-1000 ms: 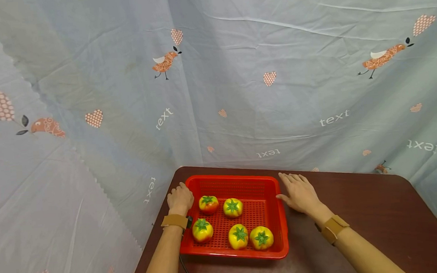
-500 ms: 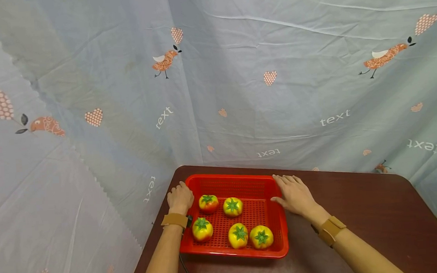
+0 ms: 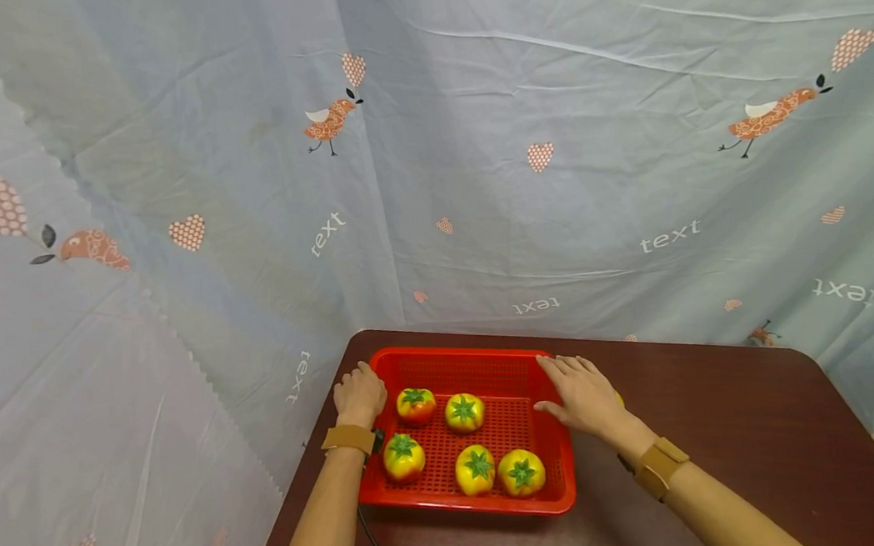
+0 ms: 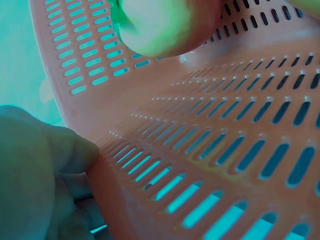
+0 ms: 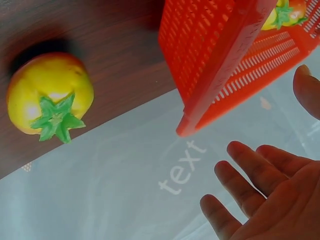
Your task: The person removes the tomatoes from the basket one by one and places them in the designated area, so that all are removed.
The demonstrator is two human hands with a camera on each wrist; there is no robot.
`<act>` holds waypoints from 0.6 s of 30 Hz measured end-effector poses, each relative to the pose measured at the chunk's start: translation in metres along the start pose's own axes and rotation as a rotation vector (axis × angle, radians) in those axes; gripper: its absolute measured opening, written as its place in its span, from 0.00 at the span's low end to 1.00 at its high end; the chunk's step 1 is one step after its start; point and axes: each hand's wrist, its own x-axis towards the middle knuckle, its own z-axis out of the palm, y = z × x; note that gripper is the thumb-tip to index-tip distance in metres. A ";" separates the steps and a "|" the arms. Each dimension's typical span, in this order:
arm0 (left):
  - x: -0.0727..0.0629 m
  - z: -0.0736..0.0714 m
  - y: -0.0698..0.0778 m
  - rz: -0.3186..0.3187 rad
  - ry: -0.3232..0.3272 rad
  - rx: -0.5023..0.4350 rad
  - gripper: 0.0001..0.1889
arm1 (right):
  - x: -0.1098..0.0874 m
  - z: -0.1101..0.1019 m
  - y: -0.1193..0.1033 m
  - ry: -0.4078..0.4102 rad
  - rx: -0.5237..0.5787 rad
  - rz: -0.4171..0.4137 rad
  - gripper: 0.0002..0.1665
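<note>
A red plastic basket (image 3: 511,509) with slotted walls stands on the table, holding several yellow-red tomatoes (image 3: 465,412) with green star-shaped tops. My left hand (image 3: 360,393) grips the basket's left rim; in the left wrist view its thumb (image 4: 75,150) lies on the rim and the fingers curl beneath. My right hand (image 3: 589,397) hovers at the right rim, palm down, its fingers extended and the thumb apart, holding nothing. Another tomato (image 5: 50,97) sits on the table outside the basket, mostly hidden behind my right hand in the head view.
The dark brown table (image 3: 725,431) stretches to the right of the basket. A pale printed curtain (image 3: 476,179) hangs behind and to the left. A thin black cable (image 3: 374,540) runs down beside my left forearm.
My right hand has moved left, from beside the basket to over its right rim. A sliver of the outside tomato now shows behind that hand. The left hand keeps its grip.
</note>
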 end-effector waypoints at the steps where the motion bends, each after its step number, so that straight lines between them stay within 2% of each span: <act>1: 0.000 0.000 0.000 0.000 0.000 -0.001 0.31 | 0.000 0.000 -0.001 -0.001 -0.002 -0.004 0.46; 18: 0.001 -0.001 0.000 0.002 0.000 0.003 0.30 | -0.003 -0.002 -0.012 -0.006 0.009 -0.033 0.46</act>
